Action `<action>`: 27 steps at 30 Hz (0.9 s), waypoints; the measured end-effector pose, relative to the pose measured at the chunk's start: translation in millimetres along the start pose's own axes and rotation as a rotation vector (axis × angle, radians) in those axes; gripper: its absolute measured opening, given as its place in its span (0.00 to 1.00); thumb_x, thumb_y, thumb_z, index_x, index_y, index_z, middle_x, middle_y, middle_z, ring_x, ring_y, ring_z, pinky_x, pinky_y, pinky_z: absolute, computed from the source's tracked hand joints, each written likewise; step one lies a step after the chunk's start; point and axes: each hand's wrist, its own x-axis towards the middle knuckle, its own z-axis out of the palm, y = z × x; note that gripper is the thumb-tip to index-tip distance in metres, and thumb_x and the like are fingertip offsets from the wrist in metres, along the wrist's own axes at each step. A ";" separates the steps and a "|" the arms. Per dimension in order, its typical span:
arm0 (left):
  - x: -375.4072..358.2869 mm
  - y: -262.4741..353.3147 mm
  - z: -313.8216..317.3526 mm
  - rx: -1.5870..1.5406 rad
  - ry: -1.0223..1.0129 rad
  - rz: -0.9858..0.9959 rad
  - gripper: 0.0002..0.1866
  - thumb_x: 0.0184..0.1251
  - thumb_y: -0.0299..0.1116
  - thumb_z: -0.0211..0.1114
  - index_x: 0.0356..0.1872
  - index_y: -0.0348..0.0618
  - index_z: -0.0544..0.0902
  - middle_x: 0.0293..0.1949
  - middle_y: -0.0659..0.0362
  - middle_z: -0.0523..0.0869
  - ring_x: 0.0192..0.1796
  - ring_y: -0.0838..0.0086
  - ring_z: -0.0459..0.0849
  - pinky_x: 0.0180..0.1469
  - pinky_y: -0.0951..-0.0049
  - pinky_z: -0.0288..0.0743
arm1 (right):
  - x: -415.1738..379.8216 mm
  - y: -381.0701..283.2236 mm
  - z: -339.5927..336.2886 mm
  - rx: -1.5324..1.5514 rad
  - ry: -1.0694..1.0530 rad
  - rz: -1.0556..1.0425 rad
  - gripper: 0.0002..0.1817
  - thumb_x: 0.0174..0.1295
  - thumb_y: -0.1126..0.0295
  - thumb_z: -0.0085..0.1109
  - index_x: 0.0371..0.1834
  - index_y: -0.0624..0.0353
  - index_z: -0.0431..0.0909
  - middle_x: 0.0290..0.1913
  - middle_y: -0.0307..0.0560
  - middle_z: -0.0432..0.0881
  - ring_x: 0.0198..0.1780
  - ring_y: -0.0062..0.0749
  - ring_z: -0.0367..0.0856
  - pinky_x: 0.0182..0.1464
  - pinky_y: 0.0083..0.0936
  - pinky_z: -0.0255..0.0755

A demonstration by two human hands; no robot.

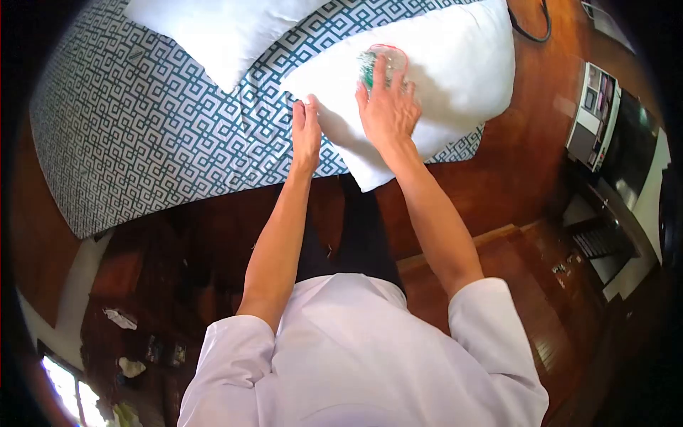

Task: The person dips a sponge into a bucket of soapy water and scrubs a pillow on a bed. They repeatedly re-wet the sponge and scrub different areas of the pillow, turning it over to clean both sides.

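Note:
A white pillow (455,57) lies on a bed cover with a teal and white geometric pattern (163,135). My right hand (390,110) rests on the pillow, its fingers spread over a small round patch or item (393,57) with a red rim and green on one side. The fingers partly cover it, and I cannot make out what it is. At the pillow's left edge is my left hand (306,135), thumb and fingers close together and seemingly pinching that edge. A second white pillow (220,32) lies farther up on the left.
Brown wooden floor (533,142) surrounds the bed. On the right stands a white case with small compartments (596,117), beside a dark glossy surface (633,146). A black cable (537,35) curves at the top right. Dark wooden furniture (142,263) is at the lower left.

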 end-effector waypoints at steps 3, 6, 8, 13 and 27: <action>20.8 -3.2 -8.9 0.394 -0.033 0.178 0.23 0.76 0.44 0.60 0.57 0.33 0.71 0.48 0.53 0.79 0.49 0.72 0.75 0.52 0.68 0.72 | 5.1 -3.0 2.6 0.043 0.016 0.025 0.32 0.68 0.55 0.59 0.74 0.49 0.64 0.55 0.55 0.78 0.52 0.55 0.80 0.40 0.50 0.79; 27.8 -0.5 -5.0 0.227 -0.027 0.273 0.25 0.75 0.41 0.62 0.61 0.34 0.67 0.53 0.51 0.77 0.51 0.70 0.75 0.54 0.66 0.72 | 4.6 -16.0 -11.9 0.117 -0.005 0.000 0.32 0.67 0.55 0.60 0.73 0.48 0.65 0.54 0.54 0.78 0.52 0.54 0.81 0.39 0.49 0.79; 23.9 2.2 3.6 0.106 -0.030 0.167 0.25 0.76 0.38 0.60 0.65 0.36 0.62 0.55 0.51 0.76 0.54 0.69 0.75 0.58 0.67 0.72 | -2.4 -39.1 -34.1 0.189 -0.068 -0.081 0.33 0.64 0.56 0.63 0.72 0.45 0.66 0.55 0.53 0.78 0.53 0.54 0.81 0.38 0.50 0.79; 42.5 -32.2 1.0 -0.453 -0.243 0.201 0.20 0.83 0.42 0.53 0.62 0.38 0.66 0.56 0.55 0.78 0.59 0.69 0.75 0.65 0.68 0.69 | 3.0 -69.1 5.6 0.310 -0.104 -0.171 0.33 0.63 0.55 0.63 0.71 0.45 0.67 0.53 0.54 0.80 0.51 0.54 0.83 0.37 0.49 0.77; 41.1 -18.9 22.0 0.723 0.358 0.659 0.16 0.79 0.37 0.57 0.47 0.28 0.73 0.39 0.44 0.79 0.40 0.52 0.78 0.46 0.60 0.73 | 105.9 190.8 13.0 -0.385 0.039 0.038 0.23 0.64 0.71 0.52 0.63 0.47 0.77 0.47 0.48 0.86 0.40 0.44 0.88 0.43 0.50 0.76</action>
